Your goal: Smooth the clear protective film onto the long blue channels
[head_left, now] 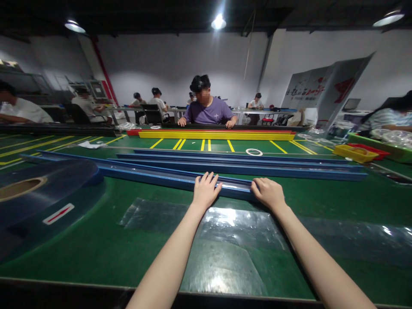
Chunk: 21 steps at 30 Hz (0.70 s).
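A long blue channel strip (154,178) lies slantwise across the green table in front of me, with a shiny inner face. My left hand (205,191) rests on it, fingers spread over the trough and thumb out to the right. At the strip's right end, my right hand (268,193) is closed, its fingers curled over the end; the fingertips are partly hidden. Below my hands, clear plastic film (231,223) lies flat on the table. Just beyond the held strip are more blue channel strips (257,166), lying nearly parallel to the table's edge.
At left sits a large roll of clear film (61,180) with a cardboard core. Farther off are a yellow strip (215,135), a white ring (254,152) and a yellow tray (355,153). A co-worker in a purple shirt (209,112) faces me across the table (154,257).
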Available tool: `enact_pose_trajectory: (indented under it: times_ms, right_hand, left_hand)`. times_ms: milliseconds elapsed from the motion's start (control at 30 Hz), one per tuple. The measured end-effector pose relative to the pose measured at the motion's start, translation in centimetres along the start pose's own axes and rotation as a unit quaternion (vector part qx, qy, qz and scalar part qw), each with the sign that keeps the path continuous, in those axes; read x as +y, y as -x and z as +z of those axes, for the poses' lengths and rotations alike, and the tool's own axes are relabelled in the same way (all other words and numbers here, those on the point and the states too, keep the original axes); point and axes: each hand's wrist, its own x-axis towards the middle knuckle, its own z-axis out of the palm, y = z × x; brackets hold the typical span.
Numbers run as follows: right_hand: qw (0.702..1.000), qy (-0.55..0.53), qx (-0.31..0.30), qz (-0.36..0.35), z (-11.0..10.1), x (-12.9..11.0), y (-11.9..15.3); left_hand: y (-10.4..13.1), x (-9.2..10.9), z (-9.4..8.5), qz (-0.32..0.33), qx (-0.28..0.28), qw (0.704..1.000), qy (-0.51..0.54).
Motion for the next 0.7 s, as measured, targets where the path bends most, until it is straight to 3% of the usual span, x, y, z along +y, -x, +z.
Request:
enact_pose_trajectory:
  times_ms: [233,533,700]
  right_hand:
    - [0.998,0.037,0.037,0.046,0.7,1.6,0.3]
    - [0.994,0.003,-0.056,0.092,-0.1,3.4,0.8]
    - [0.997,-0.001,-0.037,0.066,0.0,3.8,1.2]
  left_hand:
    - [0.2,0.0,0.0,-0.005,-0.023,1.000,-0.017]
    - [0.1,0.1,-0.3,-0.009,-0.034,0.999,-0.010]
    - [0.2,0.2,-0.3,-0.010,-0.028,1.000,-0.005]
